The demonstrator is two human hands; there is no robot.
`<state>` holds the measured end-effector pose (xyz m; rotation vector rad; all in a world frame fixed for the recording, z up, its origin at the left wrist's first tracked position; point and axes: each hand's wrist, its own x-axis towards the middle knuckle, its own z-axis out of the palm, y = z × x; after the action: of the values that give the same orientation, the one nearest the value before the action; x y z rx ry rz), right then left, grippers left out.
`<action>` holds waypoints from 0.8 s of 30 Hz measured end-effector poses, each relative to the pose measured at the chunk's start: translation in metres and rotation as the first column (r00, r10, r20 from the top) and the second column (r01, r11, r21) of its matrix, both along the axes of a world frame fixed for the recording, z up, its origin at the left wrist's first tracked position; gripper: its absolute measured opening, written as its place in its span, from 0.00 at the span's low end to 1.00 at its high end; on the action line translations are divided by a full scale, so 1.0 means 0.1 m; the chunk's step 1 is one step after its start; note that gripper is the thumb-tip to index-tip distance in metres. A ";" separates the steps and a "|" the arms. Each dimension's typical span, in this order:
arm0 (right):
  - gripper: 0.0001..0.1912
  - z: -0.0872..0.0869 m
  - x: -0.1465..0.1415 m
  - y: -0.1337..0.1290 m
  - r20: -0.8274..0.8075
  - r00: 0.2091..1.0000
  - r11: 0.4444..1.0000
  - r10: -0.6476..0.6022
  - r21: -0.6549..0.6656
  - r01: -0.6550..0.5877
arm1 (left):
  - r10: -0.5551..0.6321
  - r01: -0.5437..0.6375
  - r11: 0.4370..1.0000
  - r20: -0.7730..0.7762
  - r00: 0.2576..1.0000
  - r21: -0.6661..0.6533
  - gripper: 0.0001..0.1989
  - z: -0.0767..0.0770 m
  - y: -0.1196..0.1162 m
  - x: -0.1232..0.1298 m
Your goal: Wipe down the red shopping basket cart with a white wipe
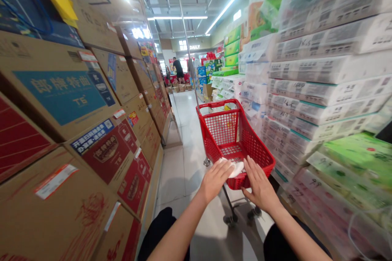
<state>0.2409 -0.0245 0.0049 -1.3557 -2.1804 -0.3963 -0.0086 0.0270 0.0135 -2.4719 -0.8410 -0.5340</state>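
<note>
A red plastic shopping cart (257,138) with lattice sides stands in the aisle just in front of me. My left hand (215,178) holds a crumpled white cloth (236,169) against the cart's near rim, fingers closed over it. Beside it, my right hand (259,182) grips the same rim at its right part. Its fingers reach over into the basket and the thumb stays on the near side. Through the lattice the basket's floor is visible.
Stacked cardboard cartons (58,89) wall the left side, with a clear panel (173,118) at their end. White-wrapped paper packs (324,65) and green packs (355,163) pile up on the right. Far down the aisle a person in black (178,69) bends over.
</note>
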 end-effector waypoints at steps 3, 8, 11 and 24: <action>0.52 0.00 0.00 0.01 -0.012 1.000 1.000 -0.013 -0.003 0.013 | 0.099 -0.097 0.994 0.052 0.994 -0.050 0.29 0.05 0.21 -0.17; 0.53 -0.01 -0.07 0.03 -0.032 0.999 1.000 -0.013 0.000 0.013 | 0.212 -0.195 0.975 0.177 0.961 -0.104 0.32 -0.03 0.18 0.02; 0.53 -0.02 -0.07 0.02 -0.041 0.999 1.000 -0.006 0.004 0.006 | 0.131 -0.120 0.990 0.152 0.980 -0.077 0.29 -0.12 -0.07 0.22; 0.50 0.01 -0.08 -0.09 -0.045 0.999 0.999 0.011 -0.039 -0.013 | 0.179 -0.171 0.979 0.066 0.982 -0.109 0.25 0.18 0.49 0.00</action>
<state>0.2331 -0.0330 0.0057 -1.3595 -2.1696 -0.3172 -0.0084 0.0759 0.0310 -2.4505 -1.1307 -0.5363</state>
